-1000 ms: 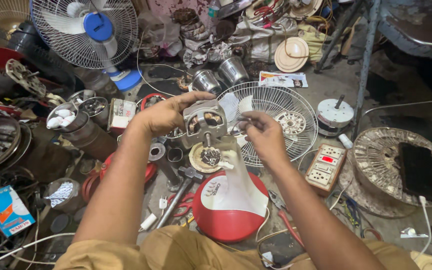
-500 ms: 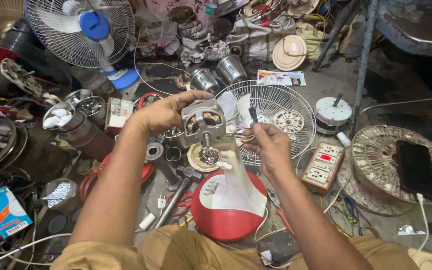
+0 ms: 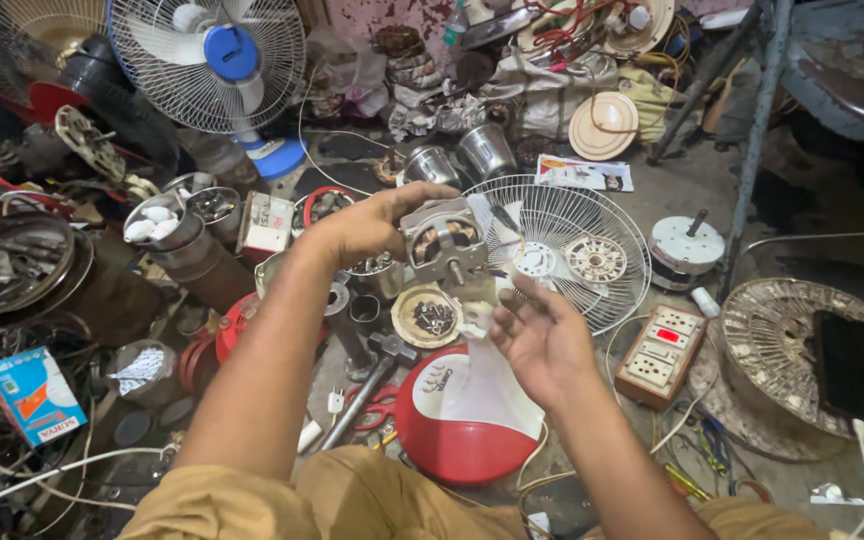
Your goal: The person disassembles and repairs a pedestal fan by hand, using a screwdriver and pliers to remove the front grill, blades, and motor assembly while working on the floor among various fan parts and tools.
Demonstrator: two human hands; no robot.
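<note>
My left hand grips a grey metal fan motor from above, its shaft pointing toward me and copper windings showing inside. My right hand hovers below and to the right of the motor, palm up, fingers spread, holding nothing. Under the motor sit a round motor cover with small parts in it and a red and white fan base. A white wire fan guard lies behind my right hand.
A standing fan with a blue hub is at back left. A hammer lies by the red base. A switchboard with a red light, another motor, a rusty round guard and tins of parts crowd the floor.
My right hand has come off the motor and dropped down toward me, opening palm up. My left hand keeps hold of the motor.
</note>
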